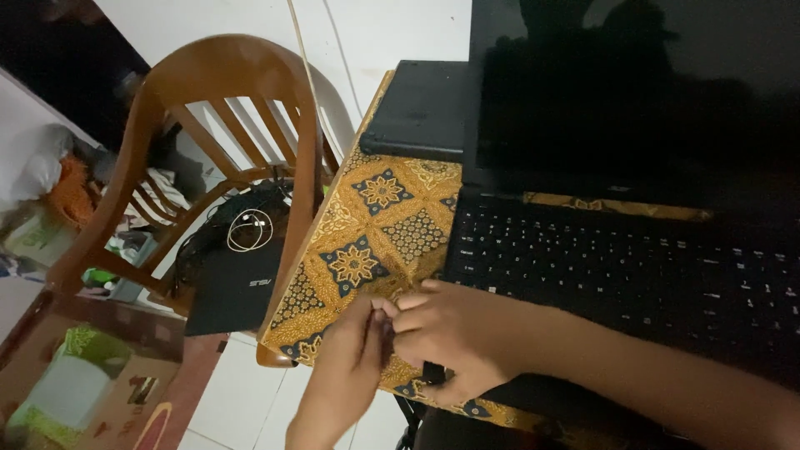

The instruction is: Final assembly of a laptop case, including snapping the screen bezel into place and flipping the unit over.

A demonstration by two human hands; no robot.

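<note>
My left hand (pixel 346 367) and my right hand (pixel 454 333) meet at the near left corner of a table covered with a yellow and blue patterned cloth (pixel 379 221). Their fingertips pinch a small dark object (pixel 387 333) between them; what it is cannot be made out. My right hand lies beside the front left corner of an open black laptop (pixel 600 250) with a dark screen. A short black piece (pixel 433 372) shows under my right hand.
A flat black device (pixel 421 108) lies on the cloth behind the laptop's left side. A wooden chair (pixel 225 133) stands to the left, holding a black laptop case (pixel 237 283) and white earphones (pixel 250 229). Clutter and a patterned box (pixel 83 375) sit on the floor at left.
</note>
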